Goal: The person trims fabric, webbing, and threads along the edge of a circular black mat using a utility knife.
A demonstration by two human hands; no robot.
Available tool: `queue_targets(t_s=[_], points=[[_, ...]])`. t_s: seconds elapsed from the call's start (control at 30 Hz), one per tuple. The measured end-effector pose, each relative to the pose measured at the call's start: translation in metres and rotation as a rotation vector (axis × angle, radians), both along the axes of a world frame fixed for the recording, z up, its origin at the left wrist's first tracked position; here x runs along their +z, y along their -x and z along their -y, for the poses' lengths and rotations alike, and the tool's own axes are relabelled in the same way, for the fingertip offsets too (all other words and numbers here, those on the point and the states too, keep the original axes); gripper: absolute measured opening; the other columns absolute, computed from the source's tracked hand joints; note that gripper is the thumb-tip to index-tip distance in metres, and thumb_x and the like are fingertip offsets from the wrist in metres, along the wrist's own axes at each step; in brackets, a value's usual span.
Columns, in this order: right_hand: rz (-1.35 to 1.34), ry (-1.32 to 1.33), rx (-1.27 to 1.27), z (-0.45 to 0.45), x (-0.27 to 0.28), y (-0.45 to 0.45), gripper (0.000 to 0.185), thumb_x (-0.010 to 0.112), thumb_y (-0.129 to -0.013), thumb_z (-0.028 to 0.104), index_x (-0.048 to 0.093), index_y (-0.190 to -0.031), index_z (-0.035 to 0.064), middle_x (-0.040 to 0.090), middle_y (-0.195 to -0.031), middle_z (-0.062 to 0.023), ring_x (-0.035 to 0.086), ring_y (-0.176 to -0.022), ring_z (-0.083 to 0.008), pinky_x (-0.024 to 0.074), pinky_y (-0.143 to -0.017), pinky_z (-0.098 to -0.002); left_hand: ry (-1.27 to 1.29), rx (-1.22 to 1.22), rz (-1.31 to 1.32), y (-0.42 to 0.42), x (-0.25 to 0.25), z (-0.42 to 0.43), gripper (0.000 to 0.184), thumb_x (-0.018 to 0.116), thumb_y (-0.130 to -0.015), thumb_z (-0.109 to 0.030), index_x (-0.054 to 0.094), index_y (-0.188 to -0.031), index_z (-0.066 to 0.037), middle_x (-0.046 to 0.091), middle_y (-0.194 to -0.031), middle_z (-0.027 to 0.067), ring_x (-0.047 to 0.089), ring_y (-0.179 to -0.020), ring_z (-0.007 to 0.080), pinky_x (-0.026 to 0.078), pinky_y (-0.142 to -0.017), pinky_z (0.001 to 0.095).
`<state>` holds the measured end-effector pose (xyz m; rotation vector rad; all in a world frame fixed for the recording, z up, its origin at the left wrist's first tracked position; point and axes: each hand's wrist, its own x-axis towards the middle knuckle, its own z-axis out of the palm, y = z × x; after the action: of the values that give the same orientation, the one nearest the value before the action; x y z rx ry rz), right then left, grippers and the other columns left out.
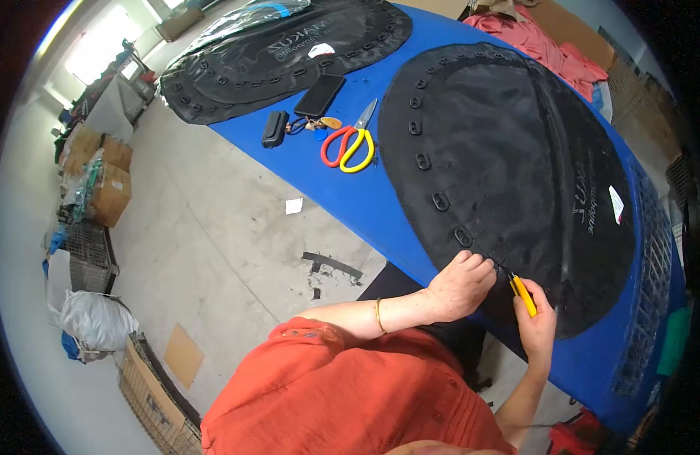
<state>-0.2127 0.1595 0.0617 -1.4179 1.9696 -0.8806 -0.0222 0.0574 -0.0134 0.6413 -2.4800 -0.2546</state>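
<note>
Near mat [501,159] on bench [380,205], right side; far mat [251,72] also on bench, behind and left; wrap [251,21] on far mat; label [616,205] on near mat; scissors [355,144] between mats, left of near one; phone [320,95] behind scissors, by far mat's edge; case [275,129] left of phone; boxes [111,193] on floor [213,227], far left.

The light is rather bright and comes from a window [105,45] at ten o'clock, which is glaring white. The picture is round and bent – straight lines curve near the edges – and its corners are black.
</note>
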Motion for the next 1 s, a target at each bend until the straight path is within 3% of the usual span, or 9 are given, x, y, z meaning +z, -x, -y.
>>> queue_targets(t_s=[0.4,0.47,0.6,0.8,1.0], points=[[-0.084,0.043,0.015,-0.001,-0.006,0.004,0.032,0.066,-0.096,0.005,0.066,-0.128,0.0008,0.073,-0.12,-0.0132,0.069,-0.107,-0.0198,0.0523,-0.095,-0.0309,0.022,0.002,-0.022,-0.001,0.002,0.0,0.042,0.069,-0.079,-0.023,0.065,-0.116,-0.004,0.059,-0.114,0.0076,0.053,-0.101,0.023,0.042,-0.093,0.0373],[-0.104,0.059,0.008,-0.001,-0.005,0.002,0.034,0.069,-0.095,0.007,0.066,-0.129,0.0043,0.073,-0.12,-0.0179,0.072,-0.108,-0.0303,0.0544,-0.093,-0.0364,-0.01,-0.008,-0.059,-0.001,0.005,0.001,0.04,0.07,-0.078,-0.021,0.067,-0.113,-0.003,0.059,-0.113,0.0089,0.053,-0.1,0.0245,0.043,-0.092,0.0382],[-0.118,0.045,-0.014,-0.001,-0.004,-0.001,0.034,0.07,-0.093,0.006,0.067,-0.127,0.0046,0.072,-0.119,-0.0204,0.071,-0.11,-0.0363,0.055,-0.092,-0.0394,-0.027,-0.015,-0.071,-0.004,0.01,0.0,0.039,0.07,-0.08,-0.016,0.068,-0.116,-0.001,0.062,-0.117,0.0133,0.057,-0.101,0.0285,0.046,-0.091,0.0419],[-0.264,0.179,0.033,-0.002,-0.002,-0.005,0.039,0.074,-0.091,0.009,0.066,-0.129,0.009,0.072,-0.12,-0.0189,0.071,-0.106,-0.0385,0.0574,-0.087,-0.0421,0.015,0.004,-0.107,-0.004,0.015,0.002,0.04,0.073,-0.08,-0.013,0.068,-0.119,-0.003,0.063,-0.117,0.0125,0.059,-0.103,0.0293,0.046,-0.094,0.0427],[-0.314,0.177,0.061,-0.007,-0.007,-0.004,0.038,0.073,-0.094,0.011,0.063,-0.131,0.0106,0.072,-0.109,-0.0171,0.072,-0.095,-0.0375,0.058,-0.078,-0.0436,-0.019,-0.025,-0.109,-0.004,0.018,0.004,0.037,0.072,-0.083,-0.011,0.068,-0.119,-0.002,0.064,-0.114,0.0121,0.06,-0.101,0.0302,0.046,-0.092,0.0428]])
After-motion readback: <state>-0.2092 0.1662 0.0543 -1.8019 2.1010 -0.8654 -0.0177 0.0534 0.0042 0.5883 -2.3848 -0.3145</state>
